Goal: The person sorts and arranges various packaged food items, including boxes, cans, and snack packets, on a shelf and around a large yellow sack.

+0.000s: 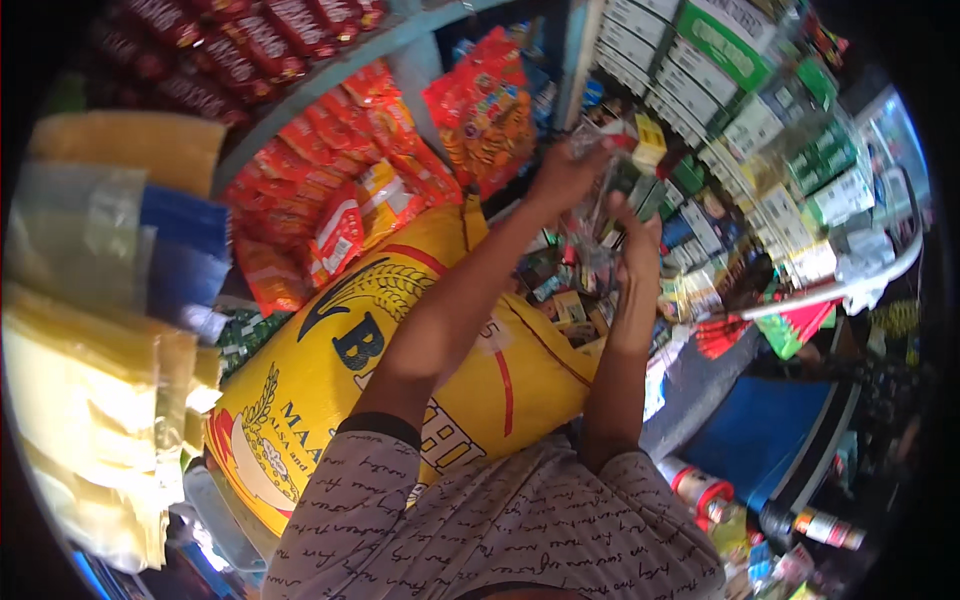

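My left hand (572,178) reaches out over the yellow sack (480,340), its fingers closed on a crumpled clear plastic bag (603,190). Beside the fingertips is a small yellow box (649,143); whether they touch it I cannot tell. My right hand (637,242) is a little nearer and to the right, thumb and fingers apart, with the clear plastic next to its palm. Under and around both hands lie many small boxes and packets (570,305), partly hidden by my arms.
Orange-red snack packets (320,150) and a larger red bag (485,110) hang at the back left. Rows of white and green cartons (720,60) line the back right. A pale curved rail (850,280) runs at right. Stacked plastic bags (90,330) stand at left.
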{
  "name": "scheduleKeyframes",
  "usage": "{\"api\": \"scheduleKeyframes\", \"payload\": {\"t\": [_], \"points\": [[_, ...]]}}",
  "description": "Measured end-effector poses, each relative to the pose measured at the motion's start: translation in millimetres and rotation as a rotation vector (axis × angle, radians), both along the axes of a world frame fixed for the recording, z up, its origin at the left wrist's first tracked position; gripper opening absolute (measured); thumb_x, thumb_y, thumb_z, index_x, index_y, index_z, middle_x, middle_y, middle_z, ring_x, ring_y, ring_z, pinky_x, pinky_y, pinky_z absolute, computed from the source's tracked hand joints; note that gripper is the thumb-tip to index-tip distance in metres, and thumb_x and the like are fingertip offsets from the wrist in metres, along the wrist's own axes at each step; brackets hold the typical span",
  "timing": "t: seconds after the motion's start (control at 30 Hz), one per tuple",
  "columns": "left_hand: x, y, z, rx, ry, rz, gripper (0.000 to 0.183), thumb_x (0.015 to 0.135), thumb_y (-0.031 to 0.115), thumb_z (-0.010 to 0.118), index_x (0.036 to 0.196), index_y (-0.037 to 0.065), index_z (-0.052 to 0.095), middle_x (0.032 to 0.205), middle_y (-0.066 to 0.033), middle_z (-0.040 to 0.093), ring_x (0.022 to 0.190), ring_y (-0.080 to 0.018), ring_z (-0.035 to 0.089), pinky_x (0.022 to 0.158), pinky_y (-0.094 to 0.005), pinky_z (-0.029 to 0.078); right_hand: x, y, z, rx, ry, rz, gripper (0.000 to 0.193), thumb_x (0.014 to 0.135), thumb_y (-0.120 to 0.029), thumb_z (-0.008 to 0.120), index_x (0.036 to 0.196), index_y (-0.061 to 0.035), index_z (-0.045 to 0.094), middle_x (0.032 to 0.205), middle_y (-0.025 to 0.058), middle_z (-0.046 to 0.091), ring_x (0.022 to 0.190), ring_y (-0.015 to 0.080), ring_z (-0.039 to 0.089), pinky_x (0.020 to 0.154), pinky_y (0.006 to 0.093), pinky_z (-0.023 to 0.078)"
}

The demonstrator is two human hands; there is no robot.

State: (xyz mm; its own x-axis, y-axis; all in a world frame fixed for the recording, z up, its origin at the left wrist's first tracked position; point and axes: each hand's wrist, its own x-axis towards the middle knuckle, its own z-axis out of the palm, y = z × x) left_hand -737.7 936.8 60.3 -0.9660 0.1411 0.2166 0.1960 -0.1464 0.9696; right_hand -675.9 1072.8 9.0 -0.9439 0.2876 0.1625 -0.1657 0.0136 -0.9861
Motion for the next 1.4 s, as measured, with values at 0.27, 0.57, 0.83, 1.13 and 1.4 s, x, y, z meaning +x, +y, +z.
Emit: {"api": "scheduleKeyframes", "payload": {"t": [0.27,0.57,0.83,1.13,1.4], "points": [[-2.6,-6.3,12.8,0.552,-0.480,-0.488,0.036,0.096,0.033,0.063,0.125,0.010,0.061,0.110,-0.0066,0.066,0.098,-0.0166,0.064,0.082,-0.0318,0.054,-25.4,-7.7,59.0,-0.808,0.145,-0.095,0.024,0.079,-0.023,0.066,0.094,-0.0038,0.063,0.085,0.0075,0.064,0.078,0.0226,0.064,0.073,0.0366,0.054],[-28.6,-24.8,-0.8,-0.029,-0.055,0.011,0.028,0.089,-0.002,0.052,0.112,0.005,0.066,0.106,-0.0085,0.067,0.076,-0.0126,0.062,0.065,-0.0284,0.052,-42.2,-17.1,35.0,-1.012,0.259,-0.145,0.026,0.081,-0.017,0.058,0.102,-0.0017,0.062,0.096,0.0093,0.066,0.085,0.0248,0.066,0.081,0.0374,0.054],[-26.0,-22.5,-33.4,-0.525,0.287,-0.216,0.029,0.084,0.013,0.060,0.110,0.002,0.069,0.097,-0.0127,0.071,0.082,-0.0240,0.068,0.077,-0.0353,0.053,-41.0,23.5,-35.7,-0.613,0.352,-0.358,0.040,0.081,-0.013,0.054,0.119,-0.0011,0.058,0.118,0.0136,0.059,0.110,0.0271,0.059,0.096,0.0385,0.047],[-116.4,0.1,-140.2,-1.189,0.200,-0.608,0.052,0.079,0.033,0.063,0.127,0.013,0.059,0.112,-0.0237,0.067,0.106,-0.0386,0.064,0.092,-0.0461,0.050,-40.9,0.5,-10.7,-0.191,0.375,-0.346,0.061,0.075,-0.007,0.061,0.133,0.0042,0.046,0.125,0.0148,0.055,0.113,0.0234,0.054,0.100,0.0354,0.042],[-134.4,11.3,-183.6,-1.067,-0.083,-0.670,0.051,0.080,0.033,0.062,0.126,0.011,0.060,0.110,-0.0210,0.067,0.102,-0.0355,0.064,0.089,-0.0455,0.050,-33.9,-14.1,-0.9,-0.215,0.238,-0.215,0.061,0.074,-0.011,0.067,0.130,0.0038,0.046,0.116,0.0162,0.060,0.107,0.0250,0.058,0.095,0.0369,0.045]]}}
